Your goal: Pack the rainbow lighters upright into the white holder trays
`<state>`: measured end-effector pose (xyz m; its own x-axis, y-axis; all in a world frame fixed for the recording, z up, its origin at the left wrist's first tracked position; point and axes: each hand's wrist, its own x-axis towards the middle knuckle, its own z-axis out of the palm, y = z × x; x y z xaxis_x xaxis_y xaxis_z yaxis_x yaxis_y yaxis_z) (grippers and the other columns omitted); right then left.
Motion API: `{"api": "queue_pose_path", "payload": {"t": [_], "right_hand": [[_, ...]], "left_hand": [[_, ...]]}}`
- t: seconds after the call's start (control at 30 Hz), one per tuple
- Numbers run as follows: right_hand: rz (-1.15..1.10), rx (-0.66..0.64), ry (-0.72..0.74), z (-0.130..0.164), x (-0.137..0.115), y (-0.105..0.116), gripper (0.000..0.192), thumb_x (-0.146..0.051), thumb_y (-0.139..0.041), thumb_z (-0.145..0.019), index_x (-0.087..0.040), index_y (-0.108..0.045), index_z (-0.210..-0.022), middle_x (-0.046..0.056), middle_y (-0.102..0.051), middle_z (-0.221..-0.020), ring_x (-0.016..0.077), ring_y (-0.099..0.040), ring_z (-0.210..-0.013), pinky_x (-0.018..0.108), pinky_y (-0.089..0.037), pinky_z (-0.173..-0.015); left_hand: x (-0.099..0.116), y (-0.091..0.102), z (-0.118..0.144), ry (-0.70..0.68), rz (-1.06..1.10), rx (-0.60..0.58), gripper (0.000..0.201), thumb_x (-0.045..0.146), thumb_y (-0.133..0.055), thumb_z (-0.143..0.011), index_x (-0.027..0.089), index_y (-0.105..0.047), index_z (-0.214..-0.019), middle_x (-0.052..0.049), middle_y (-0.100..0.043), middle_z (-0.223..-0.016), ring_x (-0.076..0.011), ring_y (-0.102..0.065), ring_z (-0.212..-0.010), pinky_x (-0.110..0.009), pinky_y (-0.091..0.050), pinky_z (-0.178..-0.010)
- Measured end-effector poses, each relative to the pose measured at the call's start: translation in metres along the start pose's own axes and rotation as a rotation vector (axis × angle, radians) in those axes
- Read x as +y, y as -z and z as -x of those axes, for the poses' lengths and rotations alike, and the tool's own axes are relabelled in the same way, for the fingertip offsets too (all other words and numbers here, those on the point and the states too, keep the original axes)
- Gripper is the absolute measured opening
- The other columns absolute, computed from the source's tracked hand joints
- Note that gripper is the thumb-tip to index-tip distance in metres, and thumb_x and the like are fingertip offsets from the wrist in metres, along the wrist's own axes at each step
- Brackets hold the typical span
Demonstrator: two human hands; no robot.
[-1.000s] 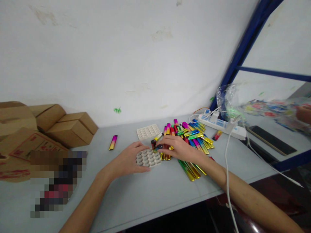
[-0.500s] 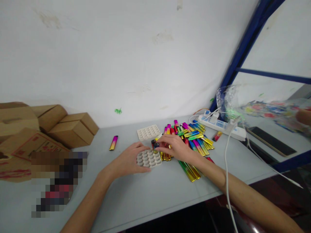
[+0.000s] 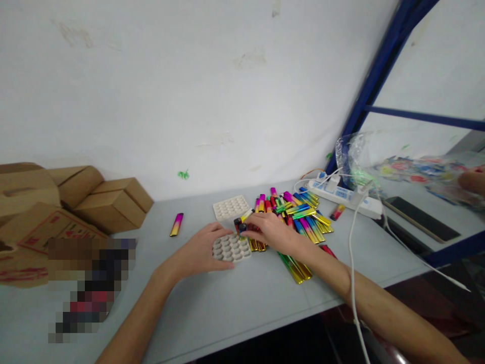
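Note:
My left hand (image 3: 200,250) curves round a small off-white tray (image 3: 232,247) with rows of oval hollows. Its thumb lies along the near edge and its fingers reach the far edge. At the tray's far right corner my right hand (image 3: 267,227) pinches a dark-topped lighter (image 3: 243,229), partly hidden by the fingers. Another dark-topped lighter (image 3: 238,222) stands close beside it. Just right of my right hand lies a heap of shiny, colour-graded lighters (image 3: 299,210). A second hollowed tray (image 3: 231,208) rests behind the first.
One purple-yellow lighter (image 3: 176,224) lies alone to the left. Cardboard boxes (image 3: 113,207) fill the far left. To the right are a power strip (image 3: 344,197), a phone (image 3: 421,219), a hanging white cable (image 3: 353,263) and another person's hand (image 3: 472,180) by clear plastic.
The view has shifted very slightly. Both hands keep nearly the same places, with the right fingers still at the dark-topped lighter by the tray corner.

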<state>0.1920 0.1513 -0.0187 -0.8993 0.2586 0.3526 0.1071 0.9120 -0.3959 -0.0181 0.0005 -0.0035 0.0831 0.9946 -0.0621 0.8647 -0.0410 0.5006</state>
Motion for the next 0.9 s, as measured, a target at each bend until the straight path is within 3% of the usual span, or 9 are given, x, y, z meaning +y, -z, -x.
{"api": "queue_pose_path", "payload": {"t": [0.13, 0.27, 0.5, 0.6, 0.73, 0.83, 0.9], "right_hand": [[0.041, -0.015, -0.025, 0.004, 0.006, 0.002, 0.029, -0.042, -0.074, -0.1, -0.013, -0.073, -0.107, 0.01, -0.073, -0.095, 0.0229, -0.071, -0.085, 0.032, -0.051, -0.077], [0.053, -0.042, 0.042, 0.013, 0.015, 0.01, 0.036, -0.039, -0.08, -0.095, -0.016, -0.074, -0.122, 0.014, -0.073, -0.113, 0.0266, -0.071, -0.104, 0.037, -0.056, -0.091], [0.144, -0.153, 0.054, 0.02, 0.01, 0.013, 0.083, -0.062, -0.086, -0.082, -0.017, -0.062, -0.148, 0.02, -0.065, -0.146, 0.0406, -0.057, -0.137, 0.06, -0.042, -0.118], [0.147, -0.177, 0.05, 0.019, 0.006, 0.011, 0.08, -0.059, -0.085, -0.085, -0.017, -0.061, -0.148, 0.021, -0.064, -0.146, 0.0398, -0.058, -0.137, 0.061, -0.042, -0.118], [0.094, -0.116, 0.056, 0.019, 0.006, 0.011, 0.08, -0.048, -0.091, -0.082, -0.015, -0.06, -0.147, 0.022, -0.062, -0.141, 0.0401, -0.058, -0.134, 0.061, -0.048, -0.114], [-0.039, -0.046, 0.046, 0.018, 0.009, 0.014, 0.08, -0.039, -0.093, -0.081, -0.019, -0.056, -0.149, 0.019, -0.056, -0.141, 0.0355, -0.059, -0.132, 0.054, -0.054, -0.111], [-0.155, 0.01, 0.026, 0.017, 0.01, 0.016, 0.076, -0.032, -0.092, -0.082, -0.023, -0.056, -0.148, 0.016, -0.051, -0.143, 0.031, -0.06, -0.131, 0.049, -0.057, -0.111]], "left_hand": [[0.0, 0.001, 0.0, 0.029, -0.013, -0.015, 0.071, 0.047, -0.09, -0.071, 0.024, -0.071, -0.135, -0.011, -0.068, -0.134, -0.0338, -0.062, -0.128, -0.047, -0.048, -0.117], [-0.004, 0.001, 0.001, 0.025, -0.014, -0.023, 0.068, 0.048, -0.09, -0.071, 0.027, -0.071, -0.134, -0.008, -0.069, -0.131, -0.0329, -0.064, -0.126, -0.045, -0.05, -0.114], [-0.008, 0.005, 0.004, 0.047, -0.011, -0.006, 0.073, 0.051, -0.091, -0.069, 0.028, -0.071, -0.135, -0.008, -0.068, -0.13, -0.0324, -0.065, -0.123, -0.044, -0.052, -0.112], [-0.008, 0.006, 0.004, 0.043, -0.012, -0.005, 0.073, 0.052, -0.091, -0.07, 0.029, -0.071, -0.136, -0.007, -0.068, -0.126, -0.0312, -0.066, -0.12, -0.042, -0.053, -0.11], [-0.01, 0.01, 0.008, 0.101, -0.058, -0.009, 0.083, 0.058, -0.091, -0.067, 0.029, -0.067, -0.14, -0.007, -0.068, -0.124, -0.0324, -0.066, -0.118, -0.043, -0.053, -0.107], [-0.014, 0.017, 0.016, 0.177, -0.096, -0.027, 0.096, 0.058, -0.094, -0.059, 0.027, -0.062, -0.144, -0.008, -0.067, -0.128, -0.0358, -0.064, -0.122, -0.045, -0.052, -0.107], [-0.019, 0.022, 0.022, 0.209, -0.106, -0.034, 0.095, 0.053, -0.095, -0.056, 0.027, -0.061, -0.141, -0.008, -0.068, -0.127, -0.0362, -0.064, -0.121, -0.044, -0.054, -0.104]]}}
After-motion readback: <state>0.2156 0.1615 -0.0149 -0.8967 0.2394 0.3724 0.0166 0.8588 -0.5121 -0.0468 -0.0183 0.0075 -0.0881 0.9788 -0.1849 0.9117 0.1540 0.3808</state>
